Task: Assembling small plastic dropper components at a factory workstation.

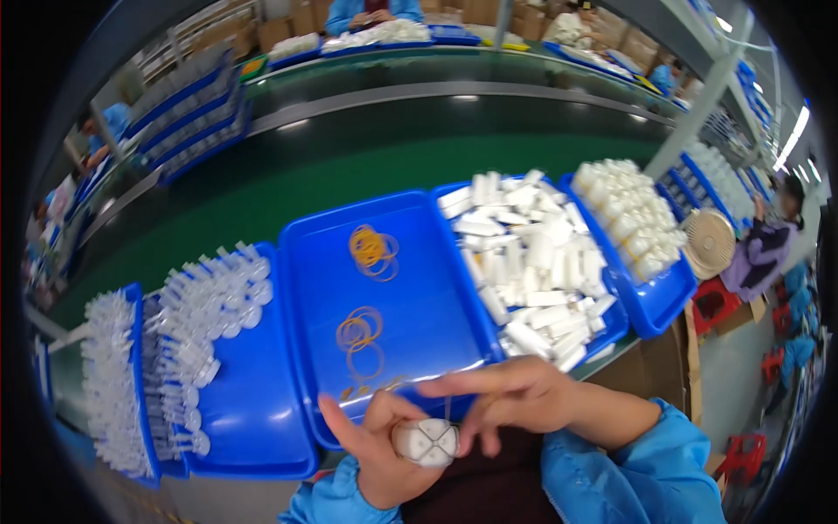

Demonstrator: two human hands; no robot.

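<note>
Near the front edge of the blue trays, my left hand (pixel 381 454) is closed around a bundle of white plastic pieces (pixel 434 442), its end facing up with dark gaps crossing between the pieces. My right hand (pixel 511 400) is beside it, index finger stretched out to the left and other fingers bent by the bundle. A thin strand, seemingly a rubber band (pixel 448 407), runs from that index finger down to the bundle. Ahead, a blue tray (pixel 410 306) holds loose yellow rubber bands (pixel 374 249) in two clusters. Right of it, another tray is heaped with white pieces (pixel 532 253).
Clear plastic parts with stems (pixel 218 297) fill trays on the left. At the right, wrapped white bundles (pixel 628 214) stand in a tray. A green conveyor belt (pixel 367 148) runs behind. Co-workers sit across it and at the right, near red stools (pixel 744 456).
</note>
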